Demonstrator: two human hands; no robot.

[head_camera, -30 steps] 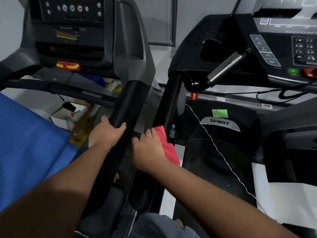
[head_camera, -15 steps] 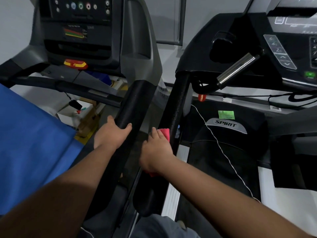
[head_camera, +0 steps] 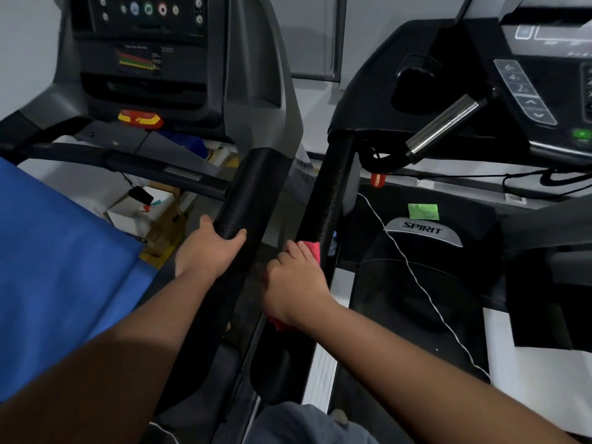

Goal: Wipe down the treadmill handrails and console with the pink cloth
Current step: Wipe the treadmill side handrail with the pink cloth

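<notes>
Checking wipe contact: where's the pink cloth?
Head view, centre: pink cloth under the right hand on the Spirit treadmill's black handrail; left hand grips the neighbouring handrail.

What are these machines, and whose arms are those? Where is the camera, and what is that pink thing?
These are two treadmills, machines for running indoors, side by side. The camera sits on a person's head and looks down, so both arms are that person's own. The left hand grips the thick handrail of the left treadmill. The right hand holds a pink cloth against the thin handrail of the right treadmill, to wipe it; the hand hides most of the cloth. Up top are the button panels: the left console and the right console. The SPIRIT badge is a name written on the right treadmill. A blue sheet fills the left side, and a white cord trails across the right treadmill.
</notes>
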